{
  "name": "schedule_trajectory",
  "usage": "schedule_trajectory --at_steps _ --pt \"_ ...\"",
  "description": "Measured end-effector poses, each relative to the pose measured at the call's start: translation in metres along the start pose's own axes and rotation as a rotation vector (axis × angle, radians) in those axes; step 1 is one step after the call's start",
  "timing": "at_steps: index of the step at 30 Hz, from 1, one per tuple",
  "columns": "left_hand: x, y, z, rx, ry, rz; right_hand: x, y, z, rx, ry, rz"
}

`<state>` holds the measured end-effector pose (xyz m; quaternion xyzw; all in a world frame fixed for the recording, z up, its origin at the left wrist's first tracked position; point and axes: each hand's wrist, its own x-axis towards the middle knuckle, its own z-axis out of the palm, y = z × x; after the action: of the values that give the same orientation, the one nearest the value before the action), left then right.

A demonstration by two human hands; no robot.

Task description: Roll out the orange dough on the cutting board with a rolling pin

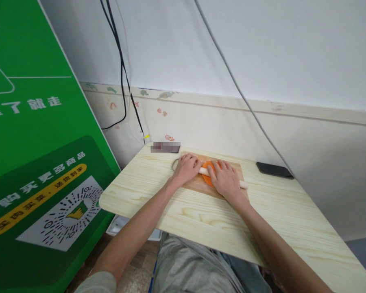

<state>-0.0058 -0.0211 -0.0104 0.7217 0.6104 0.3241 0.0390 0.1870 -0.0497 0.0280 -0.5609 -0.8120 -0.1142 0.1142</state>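
A pale wooden rolling pin (243,184) lies slantwise across a flat orange piece (208,180) that looks like dough or clay. Under both is a thin wooden board (198,186). My left hand (187,167) is closed over the pin's left part, fingers curled to its far side. Over the right part rests my right hand (226,179), palm down on the pin, thumb toward the middle and fingers bent over it. The pin's right end sticks out past this hand. Much of the orange piece is hidden by the pin and hands.
A black phone (274,170) lies on the light wood table (134,187) at right. A dark flat object (165,147), partly blurred out, is at the back left. A ring-shaped item (174,164) sits beside the board. Cables (122,61) hang by the wall; a green sign (33,122) stands left.
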Motion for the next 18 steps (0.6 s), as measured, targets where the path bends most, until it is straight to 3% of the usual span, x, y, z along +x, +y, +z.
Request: schedule_trajectory --at_steps 8,18 --pt "0.001 0.0 -0.002 0.036 -0.014 0.005 0.028 0.009 -0.004 0.029 -0.139 0.08" --pt "-0.001 0.001 -0.001 0.008 -0.01 -0.007 -0.01 0.0 0.005 0.026 0.027 0.002"
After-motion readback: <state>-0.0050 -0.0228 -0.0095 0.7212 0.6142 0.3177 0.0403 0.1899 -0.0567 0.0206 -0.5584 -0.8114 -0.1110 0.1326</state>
